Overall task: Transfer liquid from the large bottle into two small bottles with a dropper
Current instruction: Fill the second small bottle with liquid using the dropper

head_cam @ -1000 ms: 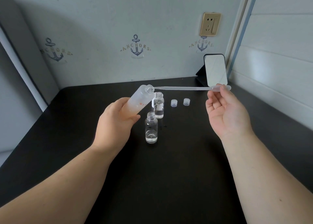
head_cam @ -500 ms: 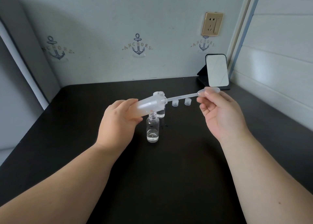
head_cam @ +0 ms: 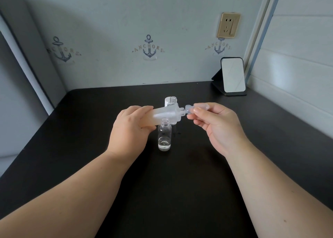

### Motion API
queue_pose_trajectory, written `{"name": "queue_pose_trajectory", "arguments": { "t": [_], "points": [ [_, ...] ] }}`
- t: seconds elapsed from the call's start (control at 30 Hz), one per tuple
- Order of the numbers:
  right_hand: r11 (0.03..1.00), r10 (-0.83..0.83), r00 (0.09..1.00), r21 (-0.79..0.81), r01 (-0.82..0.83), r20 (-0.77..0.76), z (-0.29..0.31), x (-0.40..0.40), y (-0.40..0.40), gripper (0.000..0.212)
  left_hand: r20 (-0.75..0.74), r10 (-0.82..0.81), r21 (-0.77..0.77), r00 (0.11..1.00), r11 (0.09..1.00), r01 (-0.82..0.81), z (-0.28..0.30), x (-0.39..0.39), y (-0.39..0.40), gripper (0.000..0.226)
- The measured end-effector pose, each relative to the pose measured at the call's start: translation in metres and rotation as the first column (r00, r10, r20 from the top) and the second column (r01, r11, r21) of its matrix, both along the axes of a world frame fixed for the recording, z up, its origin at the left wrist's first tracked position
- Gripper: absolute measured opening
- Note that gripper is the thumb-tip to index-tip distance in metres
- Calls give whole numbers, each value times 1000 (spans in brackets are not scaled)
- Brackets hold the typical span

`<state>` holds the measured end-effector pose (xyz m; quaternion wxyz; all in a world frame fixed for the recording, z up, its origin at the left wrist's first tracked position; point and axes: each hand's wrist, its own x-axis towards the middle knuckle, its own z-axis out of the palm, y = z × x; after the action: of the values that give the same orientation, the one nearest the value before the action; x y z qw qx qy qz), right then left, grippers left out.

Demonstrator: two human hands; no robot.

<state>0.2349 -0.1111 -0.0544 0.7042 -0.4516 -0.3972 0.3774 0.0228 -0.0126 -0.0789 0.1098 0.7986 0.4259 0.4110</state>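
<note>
Head view: the left hand (head_cam: pixel 128 128) grips the big bottle (head_cam: pixel 167 114), tipped almost flat above the dark surface (head_cam: pixel 90 129). The right hand (head_cam: pixel 216 124) pinches the dropper (head_cam: pixel 191 109) bulb, its stem deep in the bottle's neck. Two small bottles stand below: the near one (head_cam: pixel 164 135) holds a little liquid, the far one (head_cam: pixel 173 101) is mostly hidden. Drawing liquid seems the step in hand; next comes easing the bulb, then withdrawing steadily toward a small bottle.
</note>
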Motion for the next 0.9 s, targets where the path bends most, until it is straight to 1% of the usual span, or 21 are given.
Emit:
{"name": "queue_pose_trajectory", "arguments": {
  "t": [0.17, 0.3, 0.33, 0.43, 0.57, 0.8, 0.9],
  "points": [
    [1000, 27, 1000, 2, -27, -12, 1, 1, -1, 17, -3, -2, -3, 1000, 1000, 2, -1, 0, 1, 51],
    [1000, 27, 997, 6, -27, -75, 2, 4, -1, 7, -15, 3, -1, 1000, 1000, -3, -1, 0, 1, 52],
    [1000, 31, 996, 9, -30, -88, 2, 5, -1, 9, -16, 6, -6, 1000, 1000, -6, -1, 0, 1, 52],
    [1000, 25, 992, 10, -24, -125, 3, 9, -1, 24, -11, 10, -17, 1000, 1000, -10, -2, 0, 2, 52],
    [1000, 17, 979, 17, -14, -203, 5, 15, -2, 29, 1, 13, -29, 1000, 999, -13, -2, 0, 2, 52],
    [999, -19, 945, 20, 27, -328, 5, 23, -3, 12, 41, 24, -65, 999, 998, -21, -1, -1, 2, 53],
    [998, -24, 928, 39, 41, -373, 6, 28, -4, 10, 46, 41, -69, 998, 997, -38, -1, -2, 2, 54]
  ]
}}
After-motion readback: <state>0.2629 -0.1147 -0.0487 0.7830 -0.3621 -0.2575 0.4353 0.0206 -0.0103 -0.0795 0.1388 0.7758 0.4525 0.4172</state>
